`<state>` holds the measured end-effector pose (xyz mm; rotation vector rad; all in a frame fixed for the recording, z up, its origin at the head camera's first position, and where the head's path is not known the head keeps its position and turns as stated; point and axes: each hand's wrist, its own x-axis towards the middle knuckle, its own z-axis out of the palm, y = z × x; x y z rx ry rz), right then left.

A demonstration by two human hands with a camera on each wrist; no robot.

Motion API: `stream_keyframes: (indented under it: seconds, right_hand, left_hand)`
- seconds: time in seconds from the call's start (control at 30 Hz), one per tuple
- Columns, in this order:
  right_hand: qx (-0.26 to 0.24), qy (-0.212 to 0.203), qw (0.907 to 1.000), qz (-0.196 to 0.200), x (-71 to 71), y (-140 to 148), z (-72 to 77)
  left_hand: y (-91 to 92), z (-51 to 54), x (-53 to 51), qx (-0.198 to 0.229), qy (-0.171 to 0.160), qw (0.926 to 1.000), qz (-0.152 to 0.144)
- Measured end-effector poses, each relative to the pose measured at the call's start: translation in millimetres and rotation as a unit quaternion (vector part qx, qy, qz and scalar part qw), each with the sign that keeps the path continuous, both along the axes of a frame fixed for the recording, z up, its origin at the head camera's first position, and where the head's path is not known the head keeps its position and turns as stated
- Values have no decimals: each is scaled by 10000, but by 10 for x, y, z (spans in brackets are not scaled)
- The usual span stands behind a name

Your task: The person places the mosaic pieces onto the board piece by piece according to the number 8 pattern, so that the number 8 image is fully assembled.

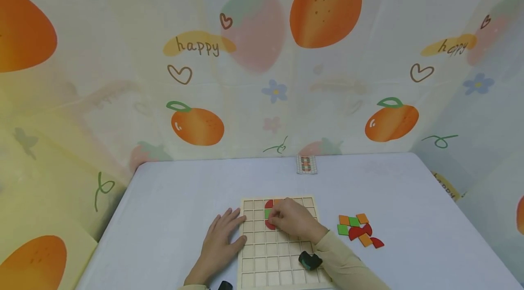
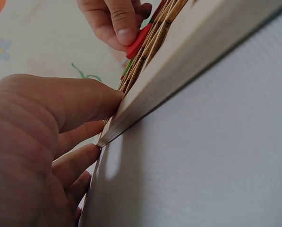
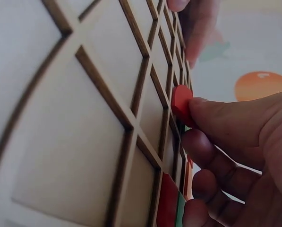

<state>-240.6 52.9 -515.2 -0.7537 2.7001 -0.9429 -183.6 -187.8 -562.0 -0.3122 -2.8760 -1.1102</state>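
A red piece (image 1: 269, 225) is pinched between the thumb and finger of the right hand (image 1: 295, 218) over the upper part of a wooden grid board (image 1: 260, 265), just beside a green tile (image 1: 267, 213). The board's left edge is touched by the left hand (image 1: 221, 244), its fingers spread. Loose red, green and orange tiles (image 1: 355, 234) are gathered to the right on a white table (image 1: 176, 208).

The site is a small screened-off table corner; the type of building cannot be determined. Pale sheets (image 1: 241, 99) enclose the far side and both flanks, printed with oranges (image 1: 326, 10), strawberries (image 1: 255, 30), blue flowers (image 1: 274, 91) and the word "happy". A white worktop (image 1: 176, 199) stands before them, bearing a wooden grid board (image 1: 259, 263) and coloured tiles (image 1: 358, 232).
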Motion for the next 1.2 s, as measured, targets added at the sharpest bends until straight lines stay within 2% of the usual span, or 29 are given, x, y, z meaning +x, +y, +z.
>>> stream_keyframes:
  seconds: [0.43, 0.8, 0.97, 1.2]
  right_hand:
    - [370, 263, 9989, -129, -1, -13, -54]
    - [388, 58, 9976, -568, 35, 12, -18]
    - [114, -238, 9971, -707, 13, 104, 53]
    - [-235, -251, 9950, -936, -11, 361, 287]
  left_hand:
    - [1, -9, -3, -46, 20, 10000, 0]
    - [4, -18, -2, -66, 71, 10000, -7]
    - [8, -9, -1, -67, 92, 9999, 2]
    - [11, 1, 0, -76, 87, 9999, 24]
